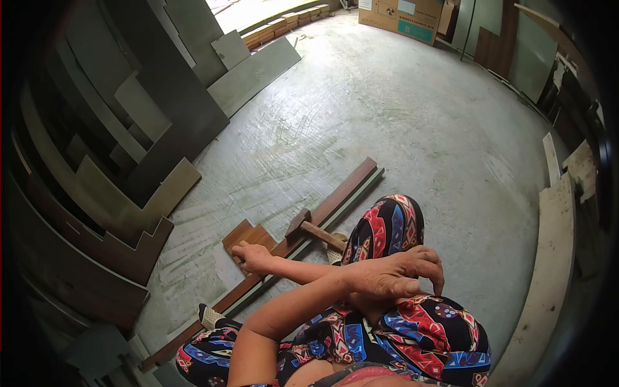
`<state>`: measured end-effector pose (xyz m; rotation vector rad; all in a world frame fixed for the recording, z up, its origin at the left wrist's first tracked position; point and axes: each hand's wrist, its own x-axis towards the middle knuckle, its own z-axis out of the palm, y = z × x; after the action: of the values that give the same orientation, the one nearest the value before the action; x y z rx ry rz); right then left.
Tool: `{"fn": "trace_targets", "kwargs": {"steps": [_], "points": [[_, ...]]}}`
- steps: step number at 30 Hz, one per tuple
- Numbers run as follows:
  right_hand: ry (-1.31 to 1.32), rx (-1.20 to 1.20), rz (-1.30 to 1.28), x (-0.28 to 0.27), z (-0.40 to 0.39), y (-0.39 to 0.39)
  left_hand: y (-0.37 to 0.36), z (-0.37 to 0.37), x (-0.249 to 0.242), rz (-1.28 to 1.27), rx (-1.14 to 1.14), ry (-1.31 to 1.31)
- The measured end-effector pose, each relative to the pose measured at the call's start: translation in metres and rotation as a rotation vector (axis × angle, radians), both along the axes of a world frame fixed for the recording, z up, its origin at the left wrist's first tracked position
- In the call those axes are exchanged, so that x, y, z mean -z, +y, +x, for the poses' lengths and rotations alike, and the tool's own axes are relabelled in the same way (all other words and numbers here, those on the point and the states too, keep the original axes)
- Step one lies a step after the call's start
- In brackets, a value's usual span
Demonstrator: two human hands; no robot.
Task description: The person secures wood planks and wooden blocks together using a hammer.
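My arms cross in front of me. My right hand (253,257) reaches to the left, its fingers closed at the edge of a short brown wood piece (240,231). A second short piece overlaps it, beside a long brown strip (345,189). A green-edged strip (358,202) runs alongside. Across the strips lies a hammer (298,222), its wooden handle pointing toward my knee, with no hand on it. My left hand (406,271) hangs over my other knee, fingers loosely bent and thumb apart, holding nothing.
Boards and panels (174,97) lean along the left wall. A cardboard box (400,19) stands at the back on the concrete floor (387,116). More boards (554,238) line the right side. My patterned trouser knees rise close to the strips.
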<state>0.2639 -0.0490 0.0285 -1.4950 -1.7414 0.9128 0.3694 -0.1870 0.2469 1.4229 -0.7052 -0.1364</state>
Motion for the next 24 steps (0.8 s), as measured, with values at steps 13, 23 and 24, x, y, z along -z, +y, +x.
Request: {"fn": "trace_targets", "kwargs": {"steps": [13,23,24], "points": [[0.0,-0.001,-0.004,0.006,0.002,0.005,-0.006,0.0,0.01,-0.137,0.021,0.036],[0.001,0.001,-0.004,0.007,0.002,0.002,0.008,-0.003,0.011,-0.147,0.046,0.06],[0.001,0.002,-0.005,0.007,0.001,0.002,0.002,-0.004,0.009,-0.162,0.01,0.048]]}}
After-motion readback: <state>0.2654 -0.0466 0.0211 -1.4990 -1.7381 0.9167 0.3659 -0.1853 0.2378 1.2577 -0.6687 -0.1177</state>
